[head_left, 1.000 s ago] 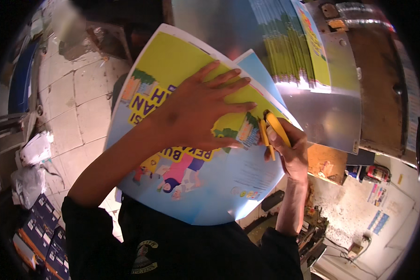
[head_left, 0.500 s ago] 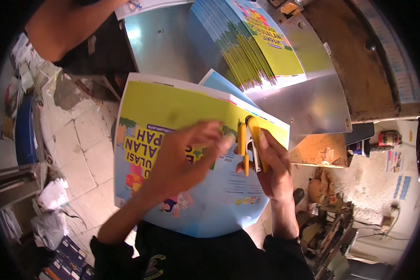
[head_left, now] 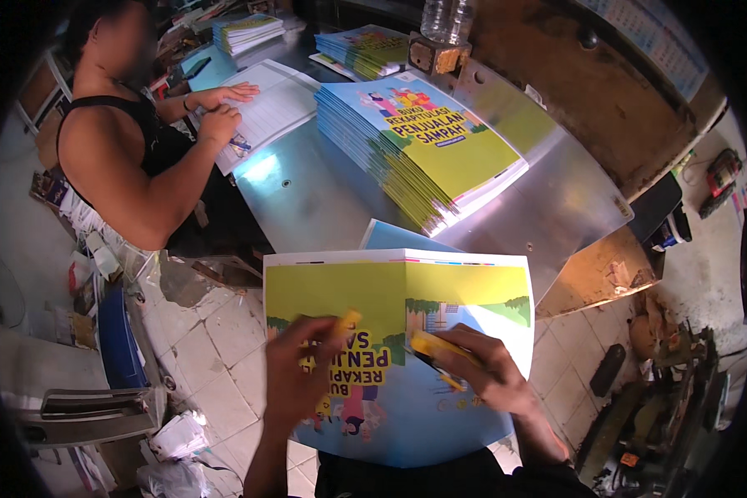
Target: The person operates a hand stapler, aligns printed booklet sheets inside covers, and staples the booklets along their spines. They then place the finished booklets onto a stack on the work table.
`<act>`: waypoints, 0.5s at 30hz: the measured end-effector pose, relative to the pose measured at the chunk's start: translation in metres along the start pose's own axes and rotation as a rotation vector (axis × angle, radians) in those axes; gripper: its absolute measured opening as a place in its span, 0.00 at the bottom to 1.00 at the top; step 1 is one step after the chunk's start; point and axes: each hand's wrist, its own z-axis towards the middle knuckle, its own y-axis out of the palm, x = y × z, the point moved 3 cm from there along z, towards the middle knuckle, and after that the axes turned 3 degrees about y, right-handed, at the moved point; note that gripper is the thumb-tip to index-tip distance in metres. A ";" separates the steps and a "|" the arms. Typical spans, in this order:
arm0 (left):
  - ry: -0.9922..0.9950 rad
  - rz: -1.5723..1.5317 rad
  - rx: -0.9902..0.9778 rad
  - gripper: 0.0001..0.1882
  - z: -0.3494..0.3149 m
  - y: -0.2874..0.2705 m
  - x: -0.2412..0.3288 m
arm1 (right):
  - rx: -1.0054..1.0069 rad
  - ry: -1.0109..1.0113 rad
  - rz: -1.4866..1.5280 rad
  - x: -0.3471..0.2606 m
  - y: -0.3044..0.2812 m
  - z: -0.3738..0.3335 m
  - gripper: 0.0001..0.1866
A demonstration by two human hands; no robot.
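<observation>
We grip the stapler (head_left: 441, 349) in our right hand (head_left: 494, 365), its long axis slanting down rightward from just beside the fold in the cover (head_left: 332, 286); our left hand (head_left: 295, 365) pinches a yellow bit (head_left: 352, 319)

The smooth paper of the large yellow-green and blue printed sheet (head_left: 401, 295) has a slight sheen, and the yellow handheld tool (head_left: 441, 350) looks like hard plastic. Brushed-looking grey metal forms the smooth, shiny tabletop (head_left: 295, 212) beneath the tall stack of glossy-covered paper booklets (head_left: 473, 153). The pale square floor tiles (head_left: 216, 394) look matt and worn.
</observation>
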 end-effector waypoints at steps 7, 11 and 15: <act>0.266 0.300 -0.081 0.13 0.046 0.013 0.022 | 0.079 0.143 0.361 0.010 -0.015 -0.007 0.22; 0.596 0.449 -0.358 0.16 0.091 0.110 0.032 | -0.340 0.147 0.226 -0.001 -0.008 -0.025 0.21; 0.644 0.547 -0.301 0.19 0.139 0.163 0.045 | -0.515 0.064 0.042 -0.004 -0.005 -0.039 0.21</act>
